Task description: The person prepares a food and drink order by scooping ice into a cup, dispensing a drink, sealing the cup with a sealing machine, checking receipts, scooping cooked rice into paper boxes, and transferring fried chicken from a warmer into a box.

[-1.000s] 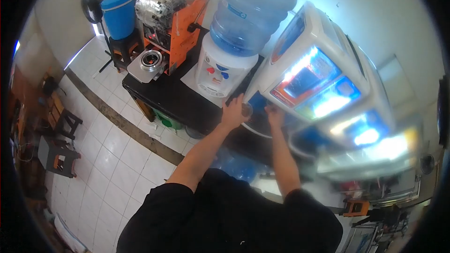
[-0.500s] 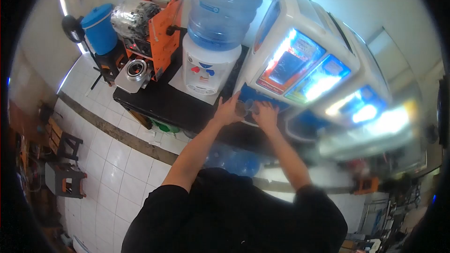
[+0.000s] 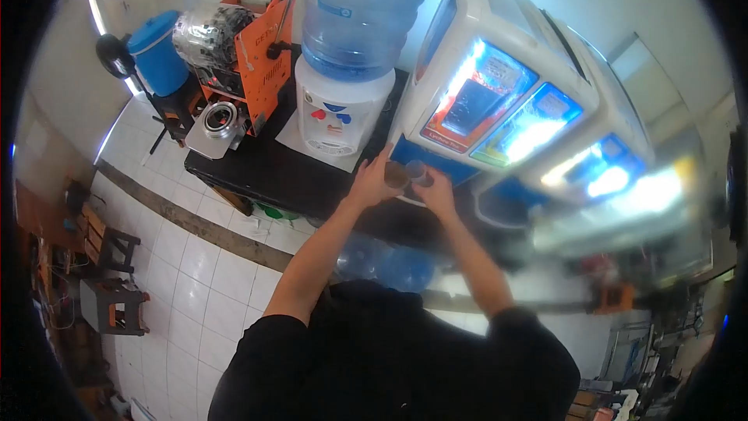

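In the head view my left hand [image 3: 372,182] is closed around a plastic cup [image 3: 396,176] that looks brownish inside. My right hand [image 3: 437,191] grips a second, clear small cup [image 3: 418,172] close beside the first. Whether the two cups touch I cannot tell. Both hands are at the front of a white drink dispenser [image 3: 405,129] with lit picture panels, near its blue lower front [image 3: 436,162]. The far fingers are partly hidden behind the cups.
Left of my hands stands a white water dispenser [image 3: 343,113] with a large blue bottle [image 3: 358,27]. An orange cup sealing machine [image 3: 267,74] is further left on the black counter [image 3: 265,168]. Water bottles [image 3: 386,263] sit below. Stools [image 3: 113,308] are on the tiled floor.
The whole view has shifted slightly. My hands have drawn a little back from the dispenser, and the two cups show more plainly between them.
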Tool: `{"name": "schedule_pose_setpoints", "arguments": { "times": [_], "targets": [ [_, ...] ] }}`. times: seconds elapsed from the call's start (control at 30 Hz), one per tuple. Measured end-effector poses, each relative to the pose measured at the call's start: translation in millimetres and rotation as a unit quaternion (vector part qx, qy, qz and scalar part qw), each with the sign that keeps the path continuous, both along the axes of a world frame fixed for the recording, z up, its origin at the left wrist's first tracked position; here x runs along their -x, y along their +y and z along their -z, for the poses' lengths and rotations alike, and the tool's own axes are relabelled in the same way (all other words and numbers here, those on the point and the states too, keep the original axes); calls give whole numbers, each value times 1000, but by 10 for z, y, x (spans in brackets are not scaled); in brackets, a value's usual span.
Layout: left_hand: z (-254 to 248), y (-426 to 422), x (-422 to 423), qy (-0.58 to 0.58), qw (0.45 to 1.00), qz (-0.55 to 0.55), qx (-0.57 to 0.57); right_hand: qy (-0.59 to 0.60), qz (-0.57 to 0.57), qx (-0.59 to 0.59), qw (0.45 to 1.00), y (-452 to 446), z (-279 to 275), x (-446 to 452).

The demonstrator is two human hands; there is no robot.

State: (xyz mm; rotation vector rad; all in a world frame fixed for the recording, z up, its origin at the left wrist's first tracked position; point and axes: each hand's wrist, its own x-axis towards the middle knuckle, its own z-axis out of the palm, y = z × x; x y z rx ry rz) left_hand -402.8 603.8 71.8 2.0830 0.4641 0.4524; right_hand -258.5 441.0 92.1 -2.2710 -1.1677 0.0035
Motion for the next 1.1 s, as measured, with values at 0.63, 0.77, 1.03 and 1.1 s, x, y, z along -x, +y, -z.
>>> {"name": "schedule_pose_setpoints", "arguments": {
  "times": [0.63,0.77,1.03,1.1],
  "targets": [
    [-962,1729,1656,-34,984,-154,-80,145,197,-85,966,99,1545,-441],
    [-1158,2587,2258,-11,986,-155,-58,232,244,-136,932,-588,1705,346],
    [-908,3988,2756,-11,988,-141,-66,71,277,153,946,-1839,3493,3315],
    [-898,4125,2800,2,981,-154,-115,167,280,114,939,-1625,3340,4033]
  ]
}}
